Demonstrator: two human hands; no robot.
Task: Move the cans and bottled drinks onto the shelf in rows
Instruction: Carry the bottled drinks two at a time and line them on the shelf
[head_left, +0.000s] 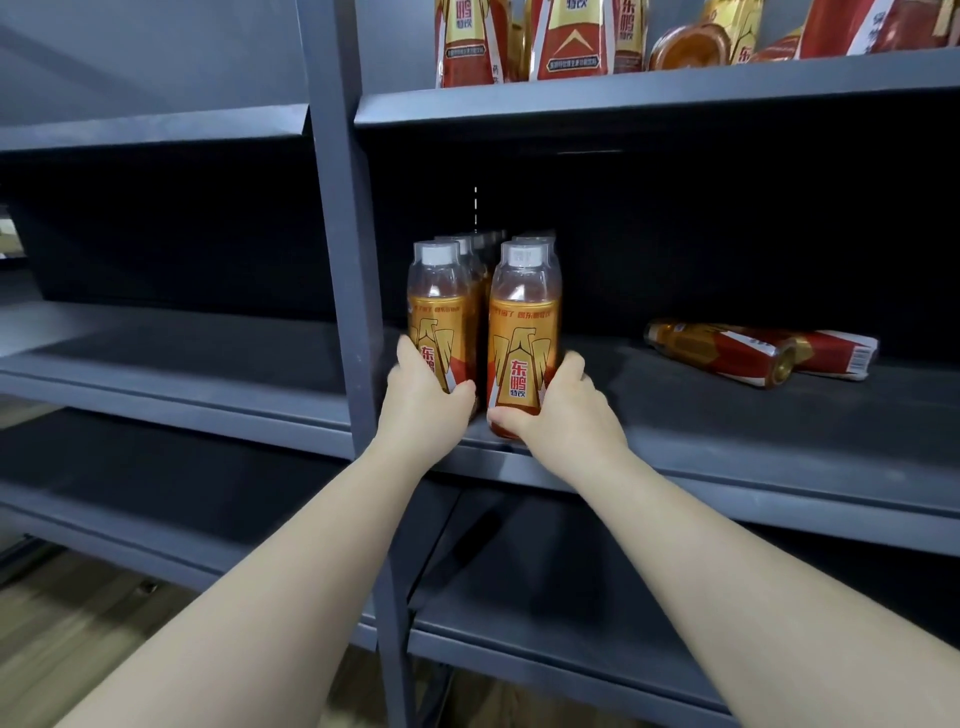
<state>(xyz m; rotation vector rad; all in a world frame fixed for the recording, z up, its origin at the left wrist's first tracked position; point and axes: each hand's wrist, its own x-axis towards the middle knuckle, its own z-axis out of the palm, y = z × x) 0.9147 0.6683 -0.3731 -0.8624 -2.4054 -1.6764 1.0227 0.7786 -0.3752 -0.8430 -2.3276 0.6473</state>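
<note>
Left hand (422, 402) gripping left bottle (441, 312), right hand (561, 410) gripping right bottle (523, 332)

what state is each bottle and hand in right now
left front bottle: upright, capped, gripped by left hand
right front bottle: upright, capped, gripped by right hand
bottles behind: upright, in two rows
lying bottles: on their sides, right of the rows
top shelf bottles: mostly upright, one tipped
</note>
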